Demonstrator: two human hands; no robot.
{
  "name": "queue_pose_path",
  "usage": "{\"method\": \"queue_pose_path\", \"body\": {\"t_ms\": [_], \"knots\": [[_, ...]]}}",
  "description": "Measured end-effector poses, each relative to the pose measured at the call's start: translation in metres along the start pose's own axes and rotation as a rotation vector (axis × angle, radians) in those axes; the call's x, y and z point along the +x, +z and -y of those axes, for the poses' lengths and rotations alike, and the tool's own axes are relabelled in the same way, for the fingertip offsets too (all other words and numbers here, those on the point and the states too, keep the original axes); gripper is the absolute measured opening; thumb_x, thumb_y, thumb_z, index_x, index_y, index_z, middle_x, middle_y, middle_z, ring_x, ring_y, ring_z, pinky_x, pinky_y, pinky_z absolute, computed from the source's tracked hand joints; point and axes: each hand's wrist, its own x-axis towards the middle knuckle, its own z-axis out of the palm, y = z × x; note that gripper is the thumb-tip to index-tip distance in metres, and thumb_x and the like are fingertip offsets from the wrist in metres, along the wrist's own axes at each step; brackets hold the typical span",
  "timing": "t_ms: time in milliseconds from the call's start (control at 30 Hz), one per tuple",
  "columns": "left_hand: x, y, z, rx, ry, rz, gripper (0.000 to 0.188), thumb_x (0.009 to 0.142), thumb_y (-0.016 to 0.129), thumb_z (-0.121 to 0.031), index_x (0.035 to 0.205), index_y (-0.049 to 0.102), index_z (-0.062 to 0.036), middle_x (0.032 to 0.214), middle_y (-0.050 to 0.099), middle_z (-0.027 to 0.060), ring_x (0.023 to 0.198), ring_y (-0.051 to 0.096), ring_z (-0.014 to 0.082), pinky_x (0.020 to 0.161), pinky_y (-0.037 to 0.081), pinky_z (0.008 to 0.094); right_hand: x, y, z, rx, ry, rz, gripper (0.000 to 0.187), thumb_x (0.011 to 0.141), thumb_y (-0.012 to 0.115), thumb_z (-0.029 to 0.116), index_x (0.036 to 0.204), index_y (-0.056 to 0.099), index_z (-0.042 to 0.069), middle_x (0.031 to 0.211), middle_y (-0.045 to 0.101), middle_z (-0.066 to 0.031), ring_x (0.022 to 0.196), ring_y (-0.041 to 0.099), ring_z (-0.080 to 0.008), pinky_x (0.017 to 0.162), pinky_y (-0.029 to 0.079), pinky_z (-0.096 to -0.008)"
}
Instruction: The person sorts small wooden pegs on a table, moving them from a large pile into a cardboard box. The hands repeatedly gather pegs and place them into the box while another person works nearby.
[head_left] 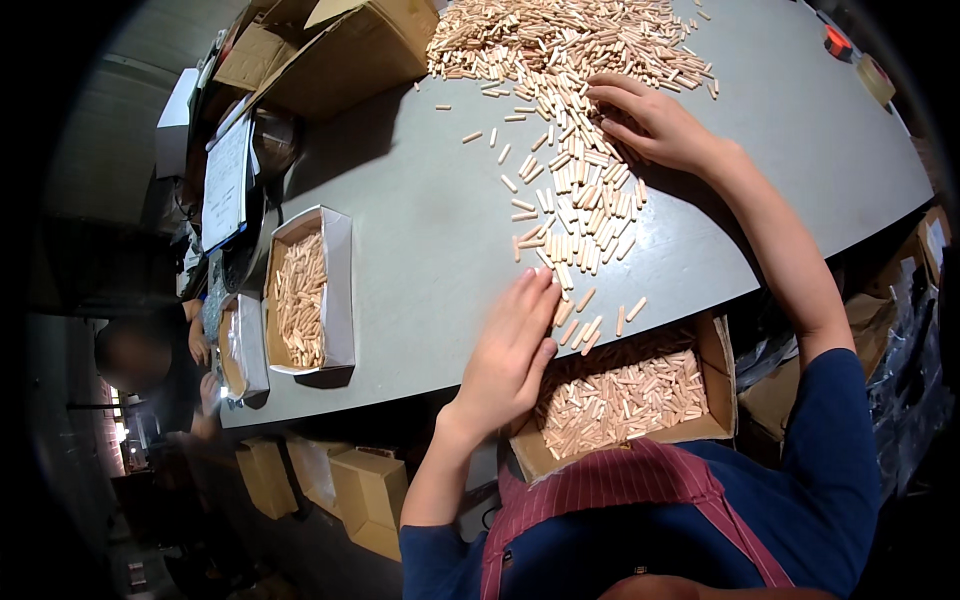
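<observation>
Small wooden dowel pins [590,190] lie spread in a band down the grey table [420,200], from a large heap [570,40] at the far side to the near edge. My right hand [650,122] rests at the right side of the band just below the heap, fingers apart and touching the pins. Near the table's front edge, my left hand [512,340] lies with its fingers stretched out, its fingertips against the pins at the band's lower end. Below that edge, against my body, a cardboard box [718,375] holds a thick layer of dowel pins.
On the left of the table stands a white box [340,290] of dowel pins, with a smaller box [250,345] beside it. Cardboard boxes [350,60] and a clipboard [228,185] are at the far left. A tape roll [875,80] lies far right. Another person's hands [205,370] show at left.
</observation>
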Motion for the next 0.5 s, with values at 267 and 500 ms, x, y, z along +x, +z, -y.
{"method": "queue_pose_path", "body": {"t_ms": [267, 500], "knots": [[-0.025, -0.008, -0.008, -0.722, -0.156, 0.005, 0.031, 0.098, 0.058, 0.003, 0.125, 0.072, 0.0077, 0.125, 0.076, 0.0213, 0.126, 0.07, 0.0371, 0.115, 0.049, 0.0479, -0.001, -0.002, 0.007, -0.006, 0.035, 0.035, 0.03, 0.105, 0.065, 0.02, 0.129, 0.066, 0.002, 0.141, 0.064, -0.0142, 0.119, 0.068, -0.0349, 0.099, 0.056, -0.0406], [0.029, 0.027, -0.02, -0.024, 0.173, 0.108, 0.058, 0.099, 0.068, -0.018, 0.152, 0.055, 0.0007, 0.162, 0.047, 0.0215, 0.152, 0.042, 0.0421, 0.127, 0.03, 0.0553, 0.0, -0.005, 0.007, 0.045, 0.036, 0.016, 0.032, 0.104, 0.068, 0.019, 0.131, 0.065, 0.001, 0.143, 0.062, -0.0166, 0.123, 0.066, -0.0363, 0.102, 0.056, -0.0408]]}}
